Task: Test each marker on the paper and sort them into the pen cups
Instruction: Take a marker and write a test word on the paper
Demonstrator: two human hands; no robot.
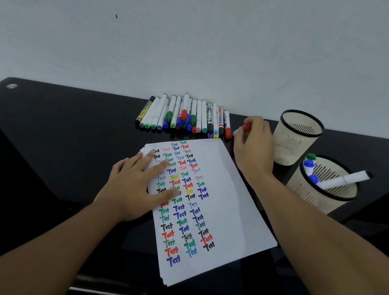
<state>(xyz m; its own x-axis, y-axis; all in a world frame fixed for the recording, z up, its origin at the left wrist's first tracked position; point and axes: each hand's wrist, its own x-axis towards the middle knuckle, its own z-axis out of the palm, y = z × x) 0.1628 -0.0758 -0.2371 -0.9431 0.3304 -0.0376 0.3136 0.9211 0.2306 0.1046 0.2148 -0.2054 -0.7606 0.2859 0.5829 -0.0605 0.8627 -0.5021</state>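
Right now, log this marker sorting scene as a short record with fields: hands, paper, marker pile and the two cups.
left hand: left hand pressed flat on the paper stack
right hand: right hand pinching a red-capped marker beside the pile
paper: coloured "Test" words in columns, right side blank
marker pile: marker row along the wall on the black desk
far pen cup: far pen cup, no markers visible inside
near pen cup: near pen cup holds several markers

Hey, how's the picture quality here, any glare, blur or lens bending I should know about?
Head view: wide-angle bending curves the black desk's far edge; its glossy top reflects faintly; light is soft and even; the paper writing is sharp; the right hand gripping a red-capped marker looks slightly soft.
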